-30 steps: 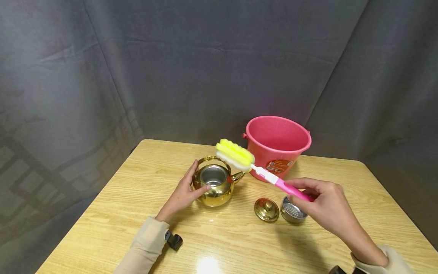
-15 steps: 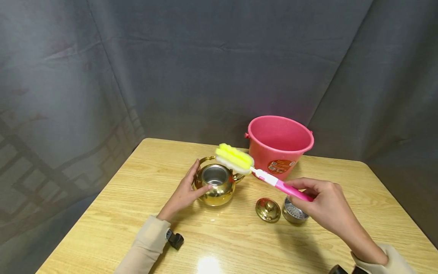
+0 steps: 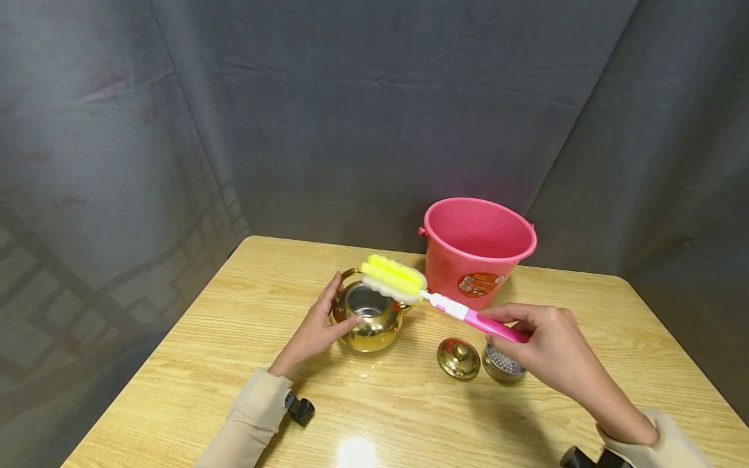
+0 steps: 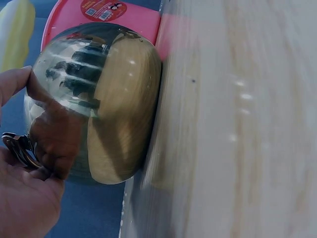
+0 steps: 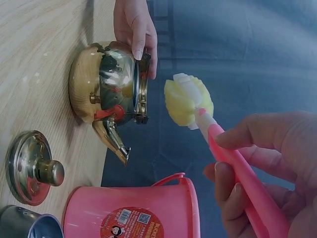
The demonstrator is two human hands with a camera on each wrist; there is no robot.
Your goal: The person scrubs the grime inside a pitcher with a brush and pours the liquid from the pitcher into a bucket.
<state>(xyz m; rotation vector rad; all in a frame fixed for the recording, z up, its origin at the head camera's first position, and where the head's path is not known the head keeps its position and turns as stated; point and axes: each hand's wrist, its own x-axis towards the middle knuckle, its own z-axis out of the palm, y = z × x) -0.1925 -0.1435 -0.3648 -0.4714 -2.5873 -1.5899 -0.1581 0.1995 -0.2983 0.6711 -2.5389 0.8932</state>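
A shiny gold teapot (image 3: pixel 374 336) stands lidless on the table, its steel-lined opening facing up and its arched handle partly hidden behind the brush. My left hand (image 3: pixel 316 331) holds the teapot's left side, thumb on the body near the rim, fingers round toward the handle. In the right wrist view, the spout (image 5: pixel 113 141) points away from that hand. My right hand (image 3: pixel 552 344) grips the pink handle (image 3: pixel 491 325) of a sponge bottle brush (image 3: pixel 394 278). Its yellow-and-white head hangs in the air, overlapping the teapot's opening in the head view.
A pink bucket (image 3: pixel 447 273) with an orange label stands behind, to the right of the teapot. The gold lid (image 3: pixel 458 359) lies knob-up on the wooden table (image 3: pixel 374 403), beside a small perforated steel strainer (image 3: pixel 500 366). Grey curtains (image 3: pixel 374 130) hang behind the table.
The brush in my right hand has moved slightly left and down, bringing its sponge head over the teapot's opening in the head view. The left hand and teapot stay put.
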